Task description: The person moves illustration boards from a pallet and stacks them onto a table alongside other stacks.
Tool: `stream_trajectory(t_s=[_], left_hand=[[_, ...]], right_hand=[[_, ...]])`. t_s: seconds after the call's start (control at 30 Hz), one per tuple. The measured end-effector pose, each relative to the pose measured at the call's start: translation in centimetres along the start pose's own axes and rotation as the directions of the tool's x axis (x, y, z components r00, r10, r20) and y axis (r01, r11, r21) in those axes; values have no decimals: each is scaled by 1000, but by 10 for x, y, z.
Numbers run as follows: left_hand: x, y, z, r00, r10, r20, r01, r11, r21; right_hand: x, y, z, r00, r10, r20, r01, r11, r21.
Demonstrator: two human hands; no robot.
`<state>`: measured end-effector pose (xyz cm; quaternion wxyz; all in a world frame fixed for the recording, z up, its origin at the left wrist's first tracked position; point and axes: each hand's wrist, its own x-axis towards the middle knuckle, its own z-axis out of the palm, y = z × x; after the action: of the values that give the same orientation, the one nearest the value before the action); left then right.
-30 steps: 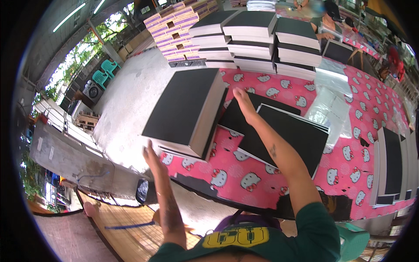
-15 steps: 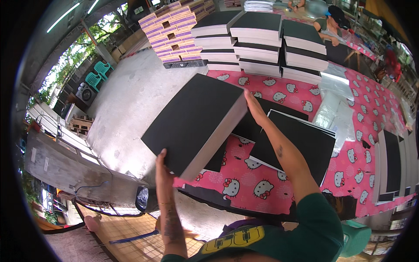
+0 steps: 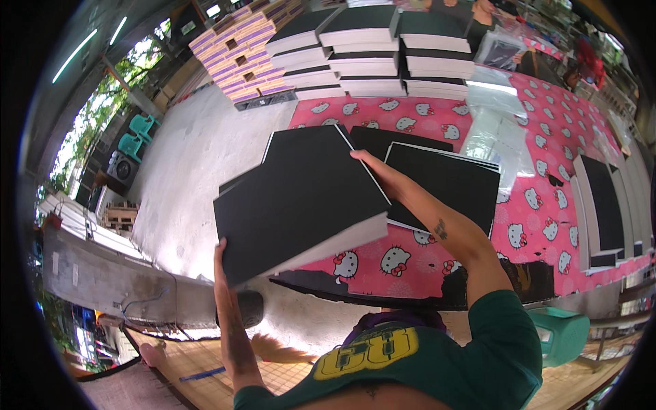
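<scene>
A thick paper stack (image 3: 294, 212) with a black top and white page edges lies tilted between my two hands, over the table's left edge. My left hand (image 3: 221, 256) grips its near left corner, the thumb on the black face. My right hand (image 3: 374, 167) holds its far right side, the fingers partly hidden. A black area with a white edge juts out beyond the stack's far side; whether it belongs to the stack, I cannot tell. Right of my right wrist, black-topped sheets (image 3: 444, 188) lie overlapping on the pink patterned tablecloth (image 3: 403, 260).
Tall black-topped paper stacks (image 3: 362, 65) line the table's far end, beside a pile of brown and purple cartons (image 3: 249, 51). Clear plastic wrap (image 3: 502, 137) lies at right, near more stacks (image 3: 601, 212). A green stool (image 3: 560, 335) stands by my right side. People are at the far right.
The held stack has turned clockwise and shifted slightly left and down, its black face now more toward me. My left hand has moved left with it. The whole view has shifted too.
</scene>
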<state>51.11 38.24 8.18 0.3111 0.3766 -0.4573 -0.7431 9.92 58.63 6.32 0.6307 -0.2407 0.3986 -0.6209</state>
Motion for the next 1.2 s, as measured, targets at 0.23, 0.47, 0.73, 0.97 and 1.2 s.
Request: stream_trajectory(t_s=[0.23, 0.47, 0.73, 0.97, 1.2], left_hand=[[-71, -62, 14, 965, -119, 233, 103, 991, 81], [-50, -143, 77, 825, -130, 550, -86, 933, 349], [-39, -206, 110, 750, -179, 637, -161, 884, 438], [-66, -200, 125, 741, -189, 645, 33, 969, 245], [-100, -108, 172, 682, 155, 715, -334, 936, 115]], right_hand=[[-192, 44, 15, 873, -296, -389, 269, 955, -122], [-371, 114, -71, 714, -506, -485, 378, 861, -342], [-435, 150, -37, 786, -326, -525, 78, 895, -440], [-431, 144, -22, 762, -367, -533, 28, 842, -539], [-435, 155, -30, 727, -448, -520, 85, 810, -580]])
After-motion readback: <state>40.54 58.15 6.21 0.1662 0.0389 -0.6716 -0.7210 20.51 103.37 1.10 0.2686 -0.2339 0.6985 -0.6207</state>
